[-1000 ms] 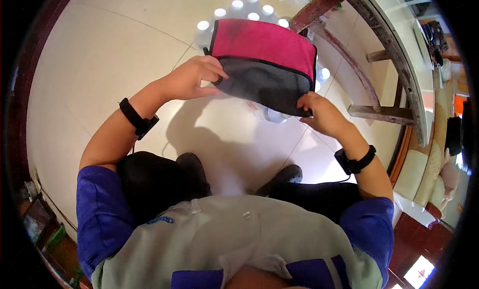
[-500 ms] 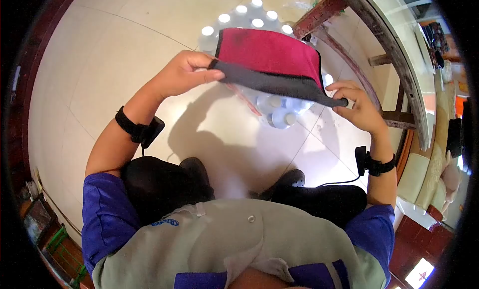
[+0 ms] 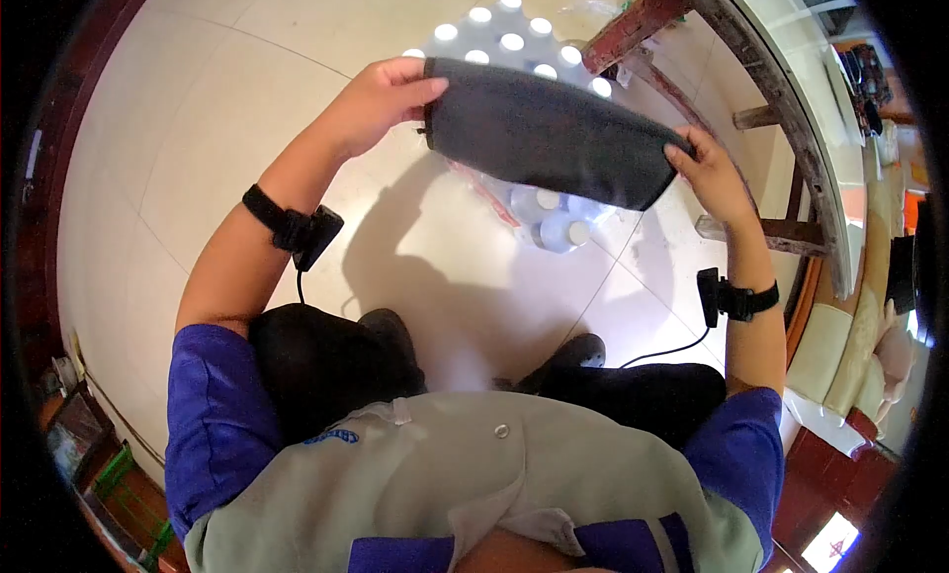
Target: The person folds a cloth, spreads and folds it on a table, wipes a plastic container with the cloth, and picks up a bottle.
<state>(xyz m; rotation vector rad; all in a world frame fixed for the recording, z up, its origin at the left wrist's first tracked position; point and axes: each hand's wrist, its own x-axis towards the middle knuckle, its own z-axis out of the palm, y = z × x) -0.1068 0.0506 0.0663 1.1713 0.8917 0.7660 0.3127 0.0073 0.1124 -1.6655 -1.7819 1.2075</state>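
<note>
Stretched between my hands is a flat, roughly rectangular cloth with a dark grey face and dark edging; its exact kind I cannot tell. At its left upper corner, my left hand pinches the edge between thumb and fingers. The opposite end is gripped by my right hand, thumb on the near face. Under and behind the cloth stand several clear bottles with white caps, partly hidden by it. One bottle shows below the cloth's lower edge.
A worn wooden frame with legs stands right of the bottles, close to my right hand. Pale tiles cover the floor. My shoes are below. At far left lies a green rack.
The cloth has turned: its magenta face, seen before, is out of sight and the dark grey face shows. Both hands have moved up, away from my body, still gripping it.
</note>
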